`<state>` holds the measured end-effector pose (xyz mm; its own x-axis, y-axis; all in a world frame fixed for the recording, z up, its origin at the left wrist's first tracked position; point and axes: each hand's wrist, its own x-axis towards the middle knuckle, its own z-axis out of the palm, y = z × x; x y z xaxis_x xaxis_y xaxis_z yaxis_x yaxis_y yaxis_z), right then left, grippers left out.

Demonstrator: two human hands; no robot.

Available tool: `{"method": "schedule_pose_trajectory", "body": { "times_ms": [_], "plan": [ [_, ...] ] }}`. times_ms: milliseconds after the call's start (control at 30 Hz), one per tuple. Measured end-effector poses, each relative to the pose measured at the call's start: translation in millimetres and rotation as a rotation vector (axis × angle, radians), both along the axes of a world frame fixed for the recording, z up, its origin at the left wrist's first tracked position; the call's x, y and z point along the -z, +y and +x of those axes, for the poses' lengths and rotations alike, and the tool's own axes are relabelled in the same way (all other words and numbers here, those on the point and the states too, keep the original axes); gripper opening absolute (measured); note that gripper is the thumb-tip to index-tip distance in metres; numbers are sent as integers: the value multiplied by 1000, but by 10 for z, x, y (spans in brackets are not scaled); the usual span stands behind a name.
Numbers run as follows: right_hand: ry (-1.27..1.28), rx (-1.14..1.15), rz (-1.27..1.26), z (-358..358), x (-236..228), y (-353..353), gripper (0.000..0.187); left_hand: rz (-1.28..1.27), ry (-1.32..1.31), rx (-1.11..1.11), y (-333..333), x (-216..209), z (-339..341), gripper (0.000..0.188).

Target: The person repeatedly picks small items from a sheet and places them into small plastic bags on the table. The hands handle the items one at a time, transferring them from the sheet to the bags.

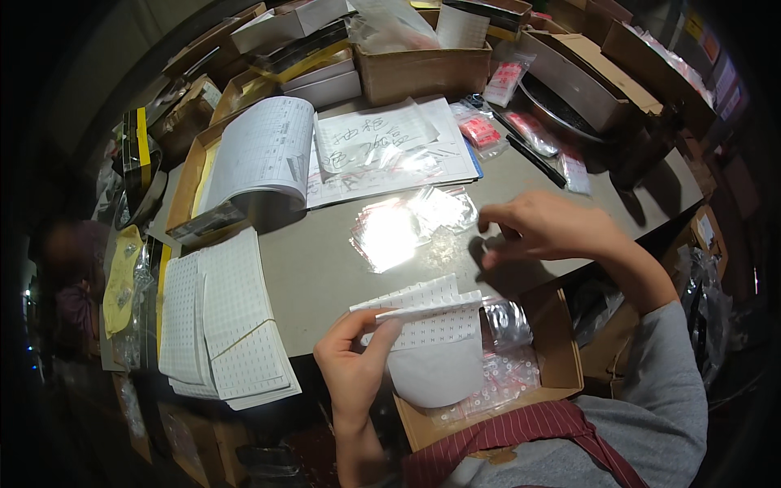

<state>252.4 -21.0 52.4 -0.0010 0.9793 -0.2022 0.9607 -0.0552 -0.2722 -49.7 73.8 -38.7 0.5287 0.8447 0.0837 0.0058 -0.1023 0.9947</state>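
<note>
My left hand (358, 346) is closed on a folded sheet of small printed labels (435, 323), thumb in front and fingers behind. The sheet's lower part curls down, showing blank white paper. To the right, my right hand (553, 228) is raised over the table, thumb and forefinger apart, with nothing visible between them. Beside its fingertips lies a fanned pile of small clear zip bags (390, 232), partly washed out by glare. Below the label sheet, an open cardboard box (561, 337) at my lap holds small clear packets (508, 374) with tiny round pieces inside.
Stacks of label sheets (236, 317), one with a rubber band, lie at the table's left edge. Behind the bags are an open paper pad (260, 154) and a handwritten sheet (374, 134). A black marker (537, 161) and red-and-white packets (480, 130) sit far right. Cardboard boxes (423, 71) line the back.
</note>
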Motion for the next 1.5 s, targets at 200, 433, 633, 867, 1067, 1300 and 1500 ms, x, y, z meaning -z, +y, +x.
{"method": "schedule_pose_trajectory", "body": {
  "times_ms": [200,433,633,867,1067,1300,1500],
  "plan": [
    [-198,50,-115,-70,-78,-82,35,-42,10,58,16,-29,24,19],
    [357,9,171,170,109,-43,22,-16,-8,16,-8,-51,62,16],
    [472,-55,125,58,179,-55,30,-41,-2,26,2,-66,57,15],
    [157,-84,225,-161,268,-163,29,-28,5,5,-8,-50,42,14],
    [-89,61,286,-209,296,-276,42,-70,30,19,-7,-74,20,19],
    [71,-153,216,-99,14,-166,53,-52,-18,42,-3,-77,61,13],
    [546,-165,226,-390,31,65,23,-72,10,68,17,-65,36,16]
  ]
}}
